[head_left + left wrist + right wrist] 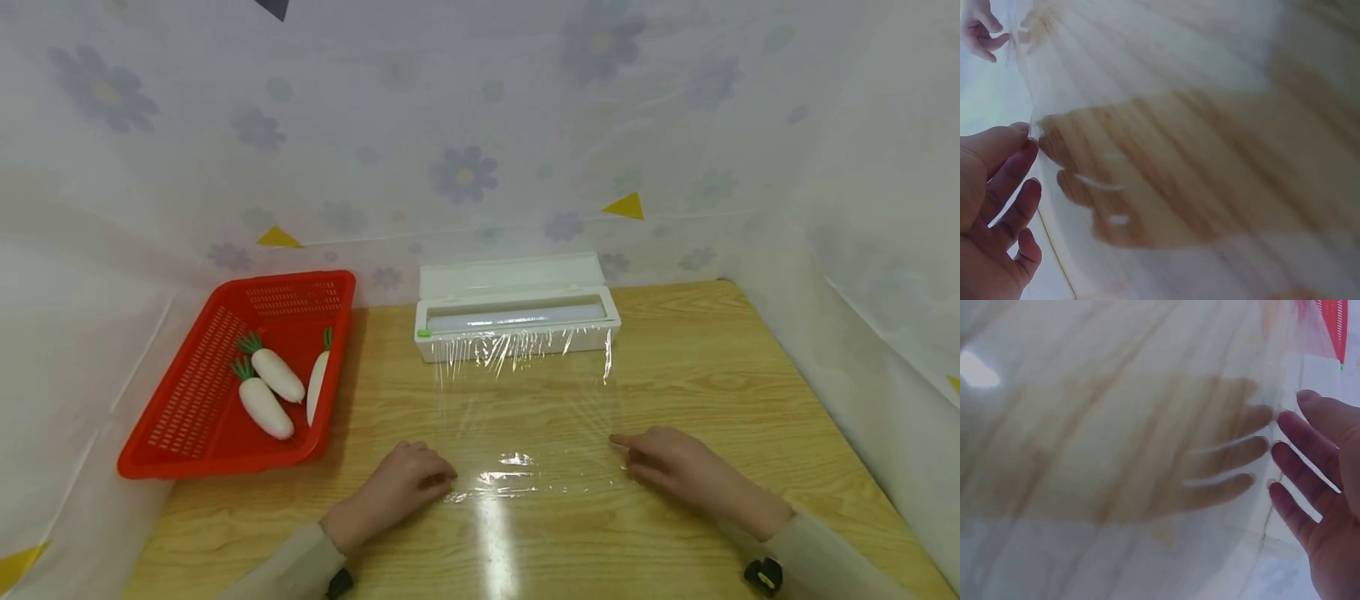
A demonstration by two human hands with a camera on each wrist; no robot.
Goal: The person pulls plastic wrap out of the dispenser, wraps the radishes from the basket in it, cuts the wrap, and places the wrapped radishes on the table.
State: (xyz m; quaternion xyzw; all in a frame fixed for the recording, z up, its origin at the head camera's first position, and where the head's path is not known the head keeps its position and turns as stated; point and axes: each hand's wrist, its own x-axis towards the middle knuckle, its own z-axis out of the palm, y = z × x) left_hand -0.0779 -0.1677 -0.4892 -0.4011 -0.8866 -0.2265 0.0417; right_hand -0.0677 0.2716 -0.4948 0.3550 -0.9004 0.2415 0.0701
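Note:
A sheet of clear cling film (528, 417) stretches over the table from a white dispenser box (442, 352). The box lid (513, 275) stands raised, and the film roll (517, 317) shows inside. At the sheet's near left corner, my left hand (401, 483) pinches the film edge between thumb and forefinger, seen closely at the fingertips (1027, 134) in the left wrist view. My right hand (678, 467) is at the sheet's right edge. Its fingers (1300, 500) are extended and spread, tips right at the film, with the thumb (1319, 406) apart from them.
A red plastic basket (161, 400) stands left of the box, holding three white radishes (266, 408) with green tops. The wooden table (720, 375) has a white floral sheet (465, 108) hanging behind it and at the sides. A small green slider (424, 333) sits on the box's left end.

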